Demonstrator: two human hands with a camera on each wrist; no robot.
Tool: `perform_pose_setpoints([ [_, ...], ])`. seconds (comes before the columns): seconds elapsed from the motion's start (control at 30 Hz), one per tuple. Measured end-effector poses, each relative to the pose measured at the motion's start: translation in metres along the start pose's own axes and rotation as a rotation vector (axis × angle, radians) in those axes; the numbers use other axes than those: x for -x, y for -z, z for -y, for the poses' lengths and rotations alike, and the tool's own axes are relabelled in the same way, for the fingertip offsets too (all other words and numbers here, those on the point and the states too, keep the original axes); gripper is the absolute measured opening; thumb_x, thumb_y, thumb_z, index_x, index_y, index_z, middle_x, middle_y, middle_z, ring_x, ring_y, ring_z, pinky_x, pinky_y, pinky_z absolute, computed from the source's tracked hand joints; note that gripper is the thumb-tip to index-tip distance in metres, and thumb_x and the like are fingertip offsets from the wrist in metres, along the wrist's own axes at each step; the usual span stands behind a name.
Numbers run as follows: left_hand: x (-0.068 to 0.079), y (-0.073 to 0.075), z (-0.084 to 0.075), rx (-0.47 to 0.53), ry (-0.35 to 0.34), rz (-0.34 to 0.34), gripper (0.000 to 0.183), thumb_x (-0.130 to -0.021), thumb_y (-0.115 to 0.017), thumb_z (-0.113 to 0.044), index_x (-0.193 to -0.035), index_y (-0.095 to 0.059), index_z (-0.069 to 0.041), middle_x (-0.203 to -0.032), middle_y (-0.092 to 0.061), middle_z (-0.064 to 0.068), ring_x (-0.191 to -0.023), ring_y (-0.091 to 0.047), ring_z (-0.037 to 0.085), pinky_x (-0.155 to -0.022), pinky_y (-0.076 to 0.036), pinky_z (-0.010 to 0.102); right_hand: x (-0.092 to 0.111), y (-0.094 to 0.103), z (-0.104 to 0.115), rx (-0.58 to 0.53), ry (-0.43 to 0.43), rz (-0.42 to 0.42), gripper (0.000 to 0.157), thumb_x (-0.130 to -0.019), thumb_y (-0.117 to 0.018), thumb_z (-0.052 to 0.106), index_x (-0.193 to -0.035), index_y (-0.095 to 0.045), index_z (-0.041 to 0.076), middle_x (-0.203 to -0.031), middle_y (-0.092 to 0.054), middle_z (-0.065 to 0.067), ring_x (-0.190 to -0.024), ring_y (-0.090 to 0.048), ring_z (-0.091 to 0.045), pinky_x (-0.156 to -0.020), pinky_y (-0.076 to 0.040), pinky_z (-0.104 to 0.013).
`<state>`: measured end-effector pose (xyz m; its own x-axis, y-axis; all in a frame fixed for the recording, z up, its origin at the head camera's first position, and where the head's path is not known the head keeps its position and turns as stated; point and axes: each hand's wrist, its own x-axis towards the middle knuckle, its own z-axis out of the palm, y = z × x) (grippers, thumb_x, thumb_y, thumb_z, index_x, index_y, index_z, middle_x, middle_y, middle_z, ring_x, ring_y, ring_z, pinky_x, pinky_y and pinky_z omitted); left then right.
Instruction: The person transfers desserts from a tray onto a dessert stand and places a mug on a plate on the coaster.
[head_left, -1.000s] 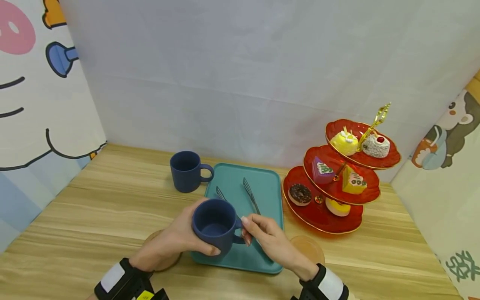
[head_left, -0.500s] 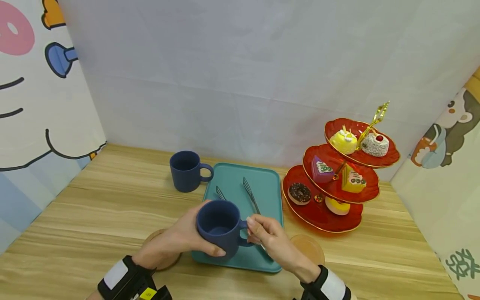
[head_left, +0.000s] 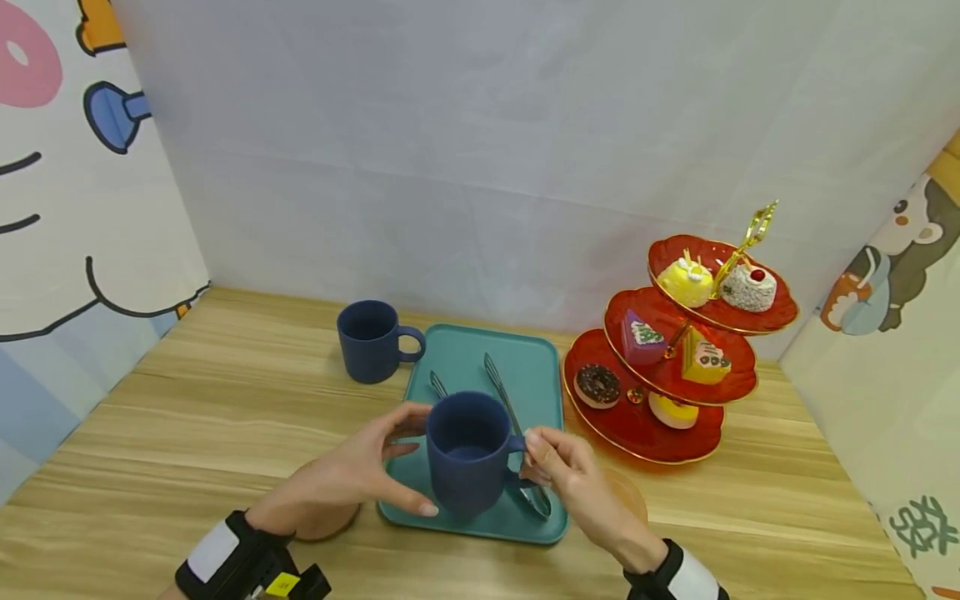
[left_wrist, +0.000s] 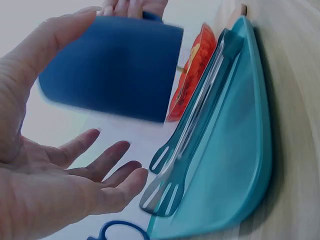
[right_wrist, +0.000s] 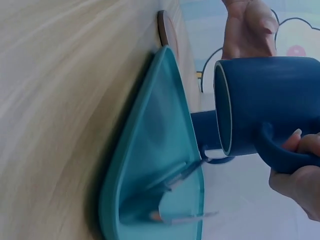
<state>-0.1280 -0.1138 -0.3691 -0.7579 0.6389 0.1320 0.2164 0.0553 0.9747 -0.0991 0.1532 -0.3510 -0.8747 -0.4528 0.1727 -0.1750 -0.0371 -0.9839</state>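
My right hand [head_left: 566,479] pinches the handle of a dark blue mug [head_left: 468,458], which is upright above the teal tray [head_left: 457,342]. In the right wrist view the mug's [right_wrist: 275,105] base hangs clear of the tray. To its left my left hand [head_left: 360,462] is spread, thumb and fingers apart from the mug's side. Metal tongs [head_left: 498,379] with slotted ends lie on the tray, partly hidden behind the mug. A second dark blue mug [head_left: 371,346] stands beyond, at the tray's far left corner.
A red three-tier stand [head_left: 645,433] with cakes and a chocolate doughnut [head_left: 597,386] stands right of the tray. Round wooden coasters lie under the left wrist [head_left: 330,523] and beside the right hand [head_left: 628,492], both partly covered. A white backdrop [head_left: 450,167] rises behind.
My left hand has let go of the mug's side and opened, drawing slightly left. The mug, held by its handle in my right hand, has moved to the right.
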Motion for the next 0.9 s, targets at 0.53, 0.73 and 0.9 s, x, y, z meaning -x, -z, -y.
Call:
perform_pose_setpoints([
  [0.53,0.015,0.027,-0.003,-0.11,-0.01,-0.125,0.081,-0.072,-0.081,-0.007,-0.137,-0.035,0.009,-0.141,-0.039,0.032,-0.129,-0.033,0.048,-0.101,-0.026,0.072,0.044,0.062,0.007,-0.069,0.149,-0.144,0.033,-0.104,-0.027,0.001,-0.08,-0.048,0.009,-0.067,-0.025,-0.009,-0.058,-0.023,-0.023,-0.061,-0.029,-0.03],
  [0.73,0.016,0.028,-0.004,-0.124,0.005,-0.136,0.08,-0.072,-0.081,-0.008,-0.136,-0.036,0.009,-0.141,-0.039,0.033,-0.129,-0.033,0.048,-0.101,-0.028,0.071,0.061,0.08,0.003,-0.076,0.137,-0.199,0.036,-0.105,-0.026,0.002,-0.079,-0.049,0.009,-0.068,-0.023,-0.009,-0.059,-0.021,-0.023,-0.063,-0.025,-0.031],
  [0.9,0.017,0.028,-0.004,-0.127,0.021,-0.138,0.081,-0.072,-0.081,-0.008,-0.137,-0.035,0.011,-0.14,-0.039,0.033,-0.129,-0.033,0.048,-0.101,-0.028,0.071,0.073,0.09,-0.001,-0.071,0.115,-0.224,0.035,-0.105,-0.026,0.002,-0.079,-0.049,0.008,-0.067,-0.022,-0.009,-0.057,-0.019,-0.022,-0.063,-0.023,-0.033],
])
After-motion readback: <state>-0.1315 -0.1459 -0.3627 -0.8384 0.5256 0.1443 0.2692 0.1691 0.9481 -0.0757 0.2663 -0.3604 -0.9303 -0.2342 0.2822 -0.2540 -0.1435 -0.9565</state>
